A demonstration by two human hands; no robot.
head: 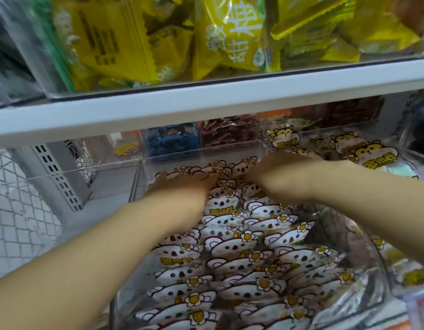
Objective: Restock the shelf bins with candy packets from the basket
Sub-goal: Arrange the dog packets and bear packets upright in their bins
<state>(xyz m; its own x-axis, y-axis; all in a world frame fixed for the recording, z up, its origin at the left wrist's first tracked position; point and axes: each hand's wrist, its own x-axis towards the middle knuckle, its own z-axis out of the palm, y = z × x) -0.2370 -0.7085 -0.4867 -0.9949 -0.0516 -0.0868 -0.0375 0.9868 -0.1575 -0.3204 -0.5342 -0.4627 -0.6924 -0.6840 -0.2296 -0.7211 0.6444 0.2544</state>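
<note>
Left hand (pixel 182 186) presses flat on the far koala packets (pixel 230 246) in the brimming clear bin (pixel 135 182), right hand (pixel 277 178) too blurred to tell its grip, and a hard shove could spill near rows over.

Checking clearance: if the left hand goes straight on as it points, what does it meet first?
Probably the rear koala packets just ahead of the left hand, before the back wall of the clear bin; blur makes depth unclear.

Motion blur smears the left hand (pixel 182 184) and right hand (pixel 280 177), so neither grip is readable.
</note>
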